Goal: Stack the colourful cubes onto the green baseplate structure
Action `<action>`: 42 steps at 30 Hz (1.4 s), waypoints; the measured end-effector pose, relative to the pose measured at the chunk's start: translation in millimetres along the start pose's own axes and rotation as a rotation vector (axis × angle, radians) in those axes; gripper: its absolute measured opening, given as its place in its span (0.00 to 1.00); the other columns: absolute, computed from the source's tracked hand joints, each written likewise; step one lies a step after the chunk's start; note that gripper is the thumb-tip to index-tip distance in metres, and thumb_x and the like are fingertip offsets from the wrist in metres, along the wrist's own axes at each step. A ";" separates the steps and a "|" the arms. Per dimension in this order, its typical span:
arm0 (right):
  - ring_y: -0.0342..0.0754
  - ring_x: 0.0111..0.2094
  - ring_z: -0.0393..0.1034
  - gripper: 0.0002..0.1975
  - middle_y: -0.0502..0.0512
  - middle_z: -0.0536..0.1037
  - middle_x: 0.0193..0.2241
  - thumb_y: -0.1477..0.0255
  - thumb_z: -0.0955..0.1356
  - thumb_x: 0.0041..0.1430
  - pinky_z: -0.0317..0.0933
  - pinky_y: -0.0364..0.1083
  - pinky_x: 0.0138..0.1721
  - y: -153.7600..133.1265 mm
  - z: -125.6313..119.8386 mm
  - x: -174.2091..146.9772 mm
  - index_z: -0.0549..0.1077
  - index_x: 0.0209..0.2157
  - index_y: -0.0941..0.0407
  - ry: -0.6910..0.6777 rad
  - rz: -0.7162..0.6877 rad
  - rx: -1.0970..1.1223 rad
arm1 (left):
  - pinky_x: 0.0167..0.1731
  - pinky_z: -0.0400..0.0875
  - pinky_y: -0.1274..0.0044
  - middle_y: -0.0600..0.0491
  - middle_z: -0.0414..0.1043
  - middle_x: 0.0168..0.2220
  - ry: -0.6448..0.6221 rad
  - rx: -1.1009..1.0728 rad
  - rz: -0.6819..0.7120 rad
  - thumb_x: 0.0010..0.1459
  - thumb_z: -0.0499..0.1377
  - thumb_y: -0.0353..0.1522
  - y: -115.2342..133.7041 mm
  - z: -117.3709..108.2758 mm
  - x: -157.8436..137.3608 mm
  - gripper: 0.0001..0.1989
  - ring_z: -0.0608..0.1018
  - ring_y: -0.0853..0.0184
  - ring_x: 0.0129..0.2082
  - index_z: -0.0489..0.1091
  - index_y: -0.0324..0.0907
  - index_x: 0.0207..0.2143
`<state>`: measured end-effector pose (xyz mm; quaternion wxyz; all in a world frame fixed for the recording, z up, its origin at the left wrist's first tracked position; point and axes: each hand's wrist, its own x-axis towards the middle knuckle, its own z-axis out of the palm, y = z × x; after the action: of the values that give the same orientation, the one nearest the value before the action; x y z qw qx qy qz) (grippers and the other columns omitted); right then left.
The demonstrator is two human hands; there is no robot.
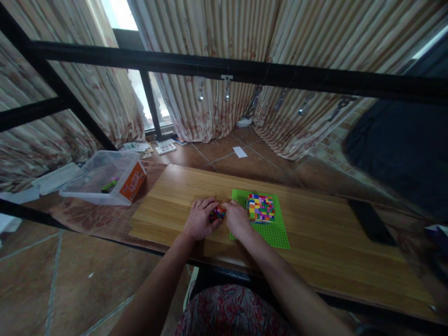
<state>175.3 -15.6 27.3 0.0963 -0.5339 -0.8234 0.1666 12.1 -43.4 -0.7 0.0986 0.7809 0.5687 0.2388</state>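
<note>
Head view showed the left hand (200, 218) and right hand (237, 218) together clasping a small brick cluster (217, 213) near the bench's (168, 205) front edge, just left of the green baseplate (276, 231).

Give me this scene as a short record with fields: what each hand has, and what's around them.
left hand: grips small brick cluster
right hand: grips the same cluster from the other side
green baseplate: flat on wooden board, by the right hand
multicoloured brick block: stands on baseplate
clear plastic box: far left, off the board
</note>
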 end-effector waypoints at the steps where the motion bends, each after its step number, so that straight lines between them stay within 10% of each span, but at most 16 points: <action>1: 0.48 0.43 0.68 0.16 0.58 0.75 0.40 0.83 0.60 0.61 0.58 0.44 0.47 0.5 1.5 2.0 0.76 0.42 0.57 -0.018 0.001 -0.006 | 0.55 0.61 0.62 0.47 0.67 0.58 0.005 -0.004 -0.002 0.54 0.61 0.41 0.3 -0.2 0.1 0.24 0.68 0.55 0.56 0.69 0.45 0.53; 24: 0.49 0.39 0.71 0.12 0.56 0.77 0.36 0.79 0.62 0.61 0.63 0.46 0.42 -0.6 -5.5 -22.8 0.76 0.37 0.55 0.218 -0.048 0.214 | 0.55 0.63 0.61 0.47 0.69 0.56 0.042 0.003 0.009 0.55 0.62 0.44 -1.6 1.6 0.0 0.23 0.69 0.55 0.56 0.69 0.47 0.52; 42: 0.53 0.41 0.68 0.12 0.56 0.77 0.37 0.68 0.64 0.63 0.63 0.54 0.45 73.6 -38.3 -50.9 0.80 0.32 0.52 0.570 0.036 0.221 | 0.56 0.62 0.61 0.48 0.70 0.55 0.047 -0.004 0.003 0.55 0.62 0.43 -2.8 1.0 0.4 0.21 0.69 0.56 0.56 0.70 0.47 0.50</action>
<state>271.4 -27.8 36.0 0.3780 -0.5599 -0.7305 0.1003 10.4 -42.0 -2.7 0.0863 0.7756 0.5694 0.2585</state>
